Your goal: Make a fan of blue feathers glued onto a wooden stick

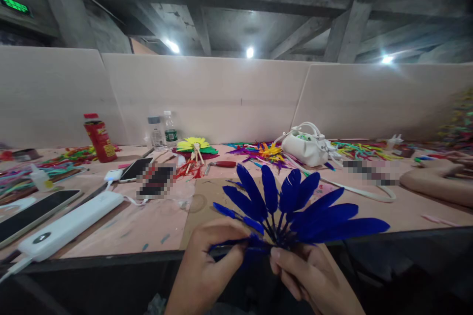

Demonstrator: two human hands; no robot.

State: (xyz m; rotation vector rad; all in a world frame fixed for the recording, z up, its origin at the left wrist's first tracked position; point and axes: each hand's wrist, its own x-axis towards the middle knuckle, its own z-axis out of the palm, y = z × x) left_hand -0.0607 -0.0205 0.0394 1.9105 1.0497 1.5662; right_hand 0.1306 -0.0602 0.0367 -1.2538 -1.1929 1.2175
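A fan of deep-blue feathers [271, 192] spreads upward between my hands, just over the table's front edge. My left hand [210, 266] pinches blue feathers at the fan's left side, thumb against fingers. At the base, where the dark quills come together, my right hand [306, 275] is closed on the fan with its thumb in front. The exact grip behind the quills is hidden. Under and behind the feathers lies a brown cardboard sheet [199, 202].
Phones, a white power bank [74, 224] and cables lie on the left. Farther back stand a red can [100, 140], two bottles [162, 133], a yellow feather flower [194, 144], a red-handled tool [223, 164] and a white handbag [306, 147]. Another person's arm [436, 179] rests at right.
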